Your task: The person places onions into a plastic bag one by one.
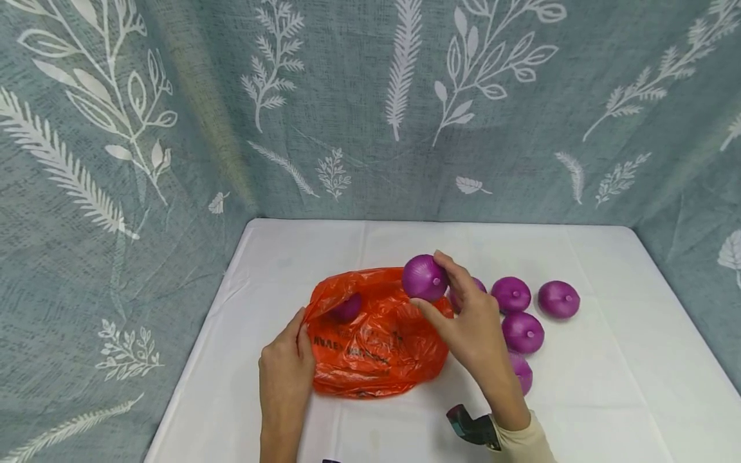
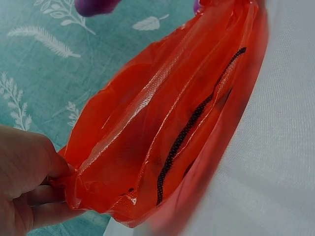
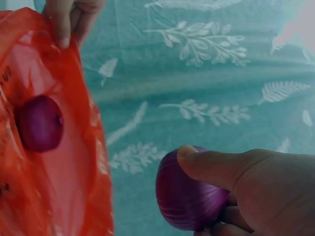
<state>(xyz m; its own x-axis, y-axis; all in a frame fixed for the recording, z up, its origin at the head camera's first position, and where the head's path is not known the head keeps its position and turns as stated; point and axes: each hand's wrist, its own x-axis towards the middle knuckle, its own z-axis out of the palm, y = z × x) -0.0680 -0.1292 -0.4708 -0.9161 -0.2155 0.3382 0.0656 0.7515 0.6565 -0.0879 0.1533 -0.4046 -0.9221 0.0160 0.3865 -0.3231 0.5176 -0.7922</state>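
Note:
An orange-red plastic bag (image 1: 370, 347) with dark print lies on the white table, its mouth held apart. My left hand (image 1: 286, 363) pinches the bag's left edge between thumb and fingers, which the left wrist view shows close up. Inside the bag sits one purple onion (image 3: 41, 124), also visible in the head view. With thumb and fingers my right hand (image 1: 471, 321) grips another onion (image 1: 425, 278), lifted above the right part of the bag. In the right wrist view this held onion (image 3: 189, 191) is apart from the bag.
Several more onions lie right of the bag: one at the far right (image 1: 558, 299), others nearer (image 1: 511, 294) (image 1: 523, 332), and two partly hidden by my right hand and wrist. A leaf-patterned curtain (image 1: 359, 116) hangs behind the white table (image 1: 625, 386).

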